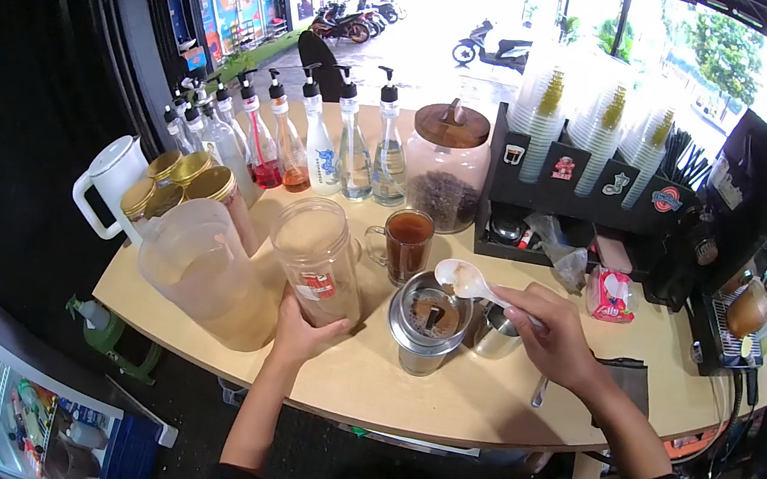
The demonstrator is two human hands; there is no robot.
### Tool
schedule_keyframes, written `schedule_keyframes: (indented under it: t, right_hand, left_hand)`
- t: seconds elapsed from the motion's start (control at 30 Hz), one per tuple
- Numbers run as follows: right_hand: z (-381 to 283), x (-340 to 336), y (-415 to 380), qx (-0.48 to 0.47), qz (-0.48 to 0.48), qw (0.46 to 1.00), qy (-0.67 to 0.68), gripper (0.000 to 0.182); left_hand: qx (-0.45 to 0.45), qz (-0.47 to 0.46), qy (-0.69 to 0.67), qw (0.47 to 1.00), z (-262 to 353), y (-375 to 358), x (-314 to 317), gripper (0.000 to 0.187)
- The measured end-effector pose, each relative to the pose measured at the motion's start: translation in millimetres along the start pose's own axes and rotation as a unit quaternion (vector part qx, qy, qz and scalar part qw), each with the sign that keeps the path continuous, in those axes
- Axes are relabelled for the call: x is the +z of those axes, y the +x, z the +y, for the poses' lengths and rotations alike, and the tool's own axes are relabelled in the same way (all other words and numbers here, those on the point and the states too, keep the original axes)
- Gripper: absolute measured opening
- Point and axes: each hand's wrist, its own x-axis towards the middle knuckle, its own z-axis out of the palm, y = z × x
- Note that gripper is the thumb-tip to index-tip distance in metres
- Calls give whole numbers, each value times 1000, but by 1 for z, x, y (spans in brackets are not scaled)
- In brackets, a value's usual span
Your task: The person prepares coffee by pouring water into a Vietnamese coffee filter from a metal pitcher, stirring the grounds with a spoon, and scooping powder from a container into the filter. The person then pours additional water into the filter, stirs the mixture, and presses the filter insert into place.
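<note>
My left hand (307,333) is wrapped round the lower part of a clear plastic jar (315,254) with a red label, which stands open on the table. Between the fingers of my right hand (555,337) is the handle of a white spoon (465,280). Something pale lies in the spoon's bowl, over the back rim of a metal drip filter (428,323). Brown liquid or foam shows inside the filter, with a dark upright piece in its middle. A metal cup (496,331) is beside it, partly behind my right hand. Behind the filter stands a glass mug (407,244) of brown liquid.
A large translucent pitcher (205,276) stands left, near gold-lidded jars (197,173) and a white jug (112,184). Behind are pump bottles (353,158) and a wooden-lidded jar (445,174). A black cup rack (582,176) and an espresso machine (720,321) are at right.
</note>
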Motion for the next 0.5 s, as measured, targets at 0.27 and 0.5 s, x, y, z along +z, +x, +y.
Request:
schedule_keyframes:
  t: [0.27,0.5]
  right_hand:
    - [-17,8,35,-4,-3,998,68,24]
    - [-60,39,119,-97,-8,995,2,17]
  left_hand:
    - [-5,-5,90,996,0,0,-6,97]
    - [-52,18,127,990,1,-5,-8,112]
